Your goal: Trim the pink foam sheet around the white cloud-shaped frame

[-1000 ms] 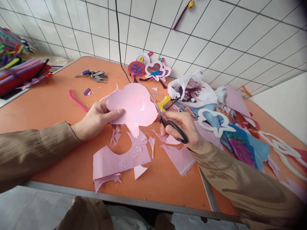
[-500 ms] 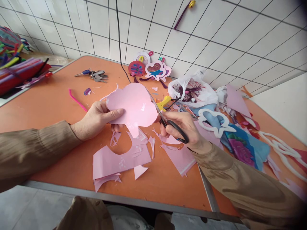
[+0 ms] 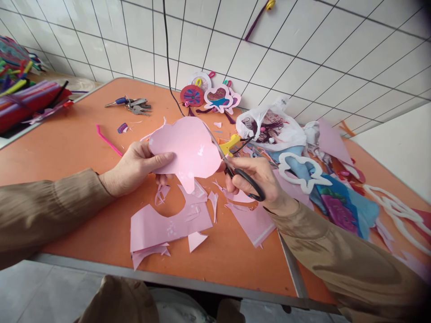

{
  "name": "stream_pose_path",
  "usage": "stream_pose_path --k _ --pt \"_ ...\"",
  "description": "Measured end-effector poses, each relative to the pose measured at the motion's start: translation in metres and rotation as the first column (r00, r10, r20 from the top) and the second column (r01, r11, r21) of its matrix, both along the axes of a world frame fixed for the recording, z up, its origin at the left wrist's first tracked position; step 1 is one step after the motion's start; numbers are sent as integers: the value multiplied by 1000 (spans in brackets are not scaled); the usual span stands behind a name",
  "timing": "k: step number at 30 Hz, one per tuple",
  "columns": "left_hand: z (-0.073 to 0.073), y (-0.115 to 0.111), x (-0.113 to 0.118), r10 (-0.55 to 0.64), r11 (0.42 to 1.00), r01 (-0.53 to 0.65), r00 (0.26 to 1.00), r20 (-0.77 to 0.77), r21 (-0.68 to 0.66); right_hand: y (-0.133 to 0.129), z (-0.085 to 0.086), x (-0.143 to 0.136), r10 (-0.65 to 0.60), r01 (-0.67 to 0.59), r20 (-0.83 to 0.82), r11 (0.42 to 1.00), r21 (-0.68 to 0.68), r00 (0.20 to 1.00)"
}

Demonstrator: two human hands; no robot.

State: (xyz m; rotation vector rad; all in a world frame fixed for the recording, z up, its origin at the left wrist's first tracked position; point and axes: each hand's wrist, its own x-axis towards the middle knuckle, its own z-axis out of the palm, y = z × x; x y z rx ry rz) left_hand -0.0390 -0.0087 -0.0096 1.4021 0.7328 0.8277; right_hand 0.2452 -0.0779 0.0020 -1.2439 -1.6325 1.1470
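A pink paper shape [image 3: 188, 146] with a wavy outline and a short tab at its lower edge is pinched at its left side by my left hand [image 3: 136, 166], thumb on top. My right hand [image 3: 254, 179] is closed round the black handles of a pair of scissors [image 3: 247, 181]. The blades reach up and left along the paper's right edge. Below the paper lie a large pink offcut [image 3: 168, 229], a pink triangle [image 3: 196, 241] and several thin slivers. Another pink offcut [image 3: 254, 224] rests under my right wrist.
Keys [image 3: 137, 106] and a pink stick [image 3: 108, 141] lie on the orange table [image 3: 84, 224]. Decorated tags [image 3: 217, 98] lean on the tiled wall. A yellow tool [image 3: 230, 145], a white plastic bag [image 3: 286, 130] and white cut-out frames [image 3: 303, 172] crowd the right; colourful rolls [image 3: 30, 103] sit left.
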Motion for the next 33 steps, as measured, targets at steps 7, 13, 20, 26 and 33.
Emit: stream_pose_path --k 7,13,20,26,33 --pt "1 1 0 -7 1000 7 1000 10 -8 0 2 0 4 -5 -35 1000 -11 999" --pt "3 1 -1 -9 1000 9 1000 -8 10 -8 16 -4 -17 18 19 998 -58 1000" --pt "0 4 -1 14 1000 -14 1000 -14 23 -9 18 -4 -16 17 16 997 -80 1000" --pt "-1 4 -2 12 999 -12 1000 -5 32 -8 20 -4 -5 8 37 997 -79 999" --pt "1 4 -1 45 999 -45 999 10 14 -8 24 -2 21 -15 81 997 -71 997"
